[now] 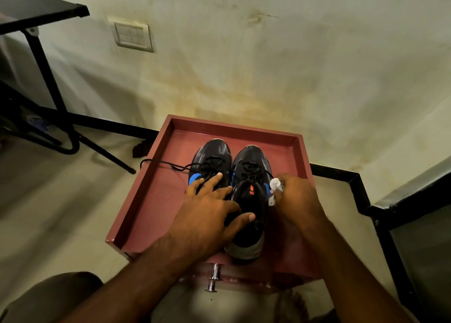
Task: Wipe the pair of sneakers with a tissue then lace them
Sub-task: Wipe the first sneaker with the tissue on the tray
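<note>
Red tray [156, 176] — sneakers [251, 176] inside; left hand [210, 215] spread flat; right hand [297, 200] pinching tissue [274, 188].

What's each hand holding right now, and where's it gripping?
The right hand grips a crumpled tissue by its lower part. The left hand holds nothing; it rests open across both sneakers.

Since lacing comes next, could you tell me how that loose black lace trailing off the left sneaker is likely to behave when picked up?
The lace will probably be floppy: it snakes over the tray rim in loose curves. It looks thin, so likely very light. Its far end may drag when pulled.
</note>
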Demonstrator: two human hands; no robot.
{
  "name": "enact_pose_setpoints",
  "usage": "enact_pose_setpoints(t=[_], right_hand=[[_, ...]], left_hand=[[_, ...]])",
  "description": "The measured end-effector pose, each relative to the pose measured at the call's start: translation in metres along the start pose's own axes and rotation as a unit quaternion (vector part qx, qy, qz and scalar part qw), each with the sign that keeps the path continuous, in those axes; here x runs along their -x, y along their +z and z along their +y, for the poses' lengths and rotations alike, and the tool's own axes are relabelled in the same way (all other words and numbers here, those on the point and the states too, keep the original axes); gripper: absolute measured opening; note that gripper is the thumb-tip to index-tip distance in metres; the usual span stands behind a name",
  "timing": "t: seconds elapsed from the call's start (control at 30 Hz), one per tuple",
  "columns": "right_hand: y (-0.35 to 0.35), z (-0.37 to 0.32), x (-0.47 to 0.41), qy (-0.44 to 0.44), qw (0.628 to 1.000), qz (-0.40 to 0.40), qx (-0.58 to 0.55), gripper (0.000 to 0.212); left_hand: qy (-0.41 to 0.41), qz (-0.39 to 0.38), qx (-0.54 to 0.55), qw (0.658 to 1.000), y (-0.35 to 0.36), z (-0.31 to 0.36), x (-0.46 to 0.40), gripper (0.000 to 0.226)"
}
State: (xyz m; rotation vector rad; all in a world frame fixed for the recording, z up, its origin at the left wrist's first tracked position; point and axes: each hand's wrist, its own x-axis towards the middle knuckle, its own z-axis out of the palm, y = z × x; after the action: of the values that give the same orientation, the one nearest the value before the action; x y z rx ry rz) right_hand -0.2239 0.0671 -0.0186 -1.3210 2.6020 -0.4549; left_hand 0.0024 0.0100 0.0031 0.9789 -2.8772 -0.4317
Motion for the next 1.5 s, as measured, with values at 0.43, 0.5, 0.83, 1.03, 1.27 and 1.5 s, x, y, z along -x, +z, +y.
enact_pose_setpoints(t=[0.43, 0.5, 0.83, 1.03, 1.27, 1.5], right_hand=[[-0.021, 0.010, 0.024, -0.016, 0.990, 0.095, -0.101, 0.016], [-0.021, 0.012, 0.024, -0.024, 0.989, 0.098, -0.112, 0.024], [-0.024, 0.029, 0.011, -0.068, 0.983, 0.123, -0.121, 0.010], [-0.013, 0.021, -0.007, -0.067, 0.988, 0.091, -0.109, 0.019], [-0.012, 0.023, -0.008, -0.051, 0.991, 0.091, -0.086, 0.019], [-0.008, 0.019, -0.004, -0.081, 0.985, 0.118, -0.100, 0.017]], left_hand=[[-0.010, -0.045, 0.001, 0.999, -0.012, 0.010, -0.002, 0.060], [-0.018, -0.050, -0.013, 0.999, -0.013, 0.015, -0.004, 0.061], [-0.018, -0.025, -0.026, 0.999, -0.001, 0.017, -0.018, 0.099], [-0.010, -0.019, -0.005, 1.000, 0.004, 0.011, -0.018, 0.087], [-0.007, -0.020, -0.002, 1.000, -0.001, 0.014, -0.019, 0.090], [-0.017, -0.015, -0.009, 1.000, 0.006, 0.015, -0.017, 0.087]])
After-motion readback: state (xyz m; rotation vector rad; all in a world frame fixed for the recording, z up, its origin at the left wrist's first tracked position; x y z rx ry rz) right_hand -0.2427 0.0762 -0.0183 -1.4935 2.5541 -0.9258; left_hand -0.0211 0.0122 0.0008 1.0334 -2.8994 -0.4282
